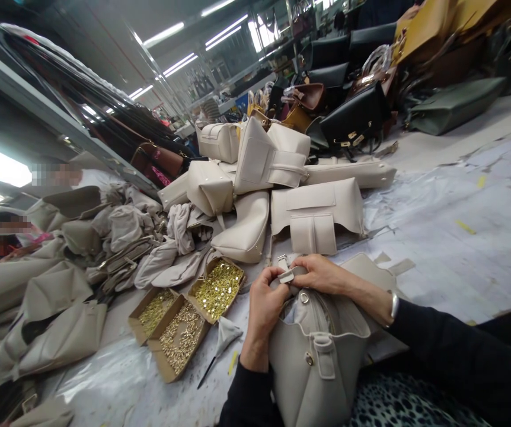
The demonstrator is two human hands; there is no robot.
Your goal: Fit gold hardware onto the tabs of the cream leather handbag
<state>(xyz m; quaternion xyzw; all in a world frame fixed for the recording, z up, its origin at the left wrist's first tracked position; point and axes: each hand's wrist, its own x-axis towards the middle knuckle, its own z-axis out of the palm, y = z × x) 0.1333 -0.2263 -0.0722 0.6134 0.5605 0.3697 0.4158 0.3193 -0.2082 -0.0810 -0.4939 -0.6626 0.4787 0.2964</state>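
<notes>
A cream handbag (300,367) stands upright before me at the table's near edge, its top open and a round metal fitting on its side. Above its far rim, my left hand (264,299) and my right hand (322,274) meet. Both pinch a short cream strap (286,276) with a small metal buckle (282,261) at its end. The left fingers close on it from the left, the right fingers from the right. Part of the strap is hidden behind the fingers.
Cardboard trays of small gold metal parts (217,290) sit left of the bag, beside a thin black tool (206,372). A pile of cream handbags (246,172) lies beyond my hands. Unfinished cream bag pieces (60,320) cover the left; black bags (357,118) stand at the back right.
</notes>
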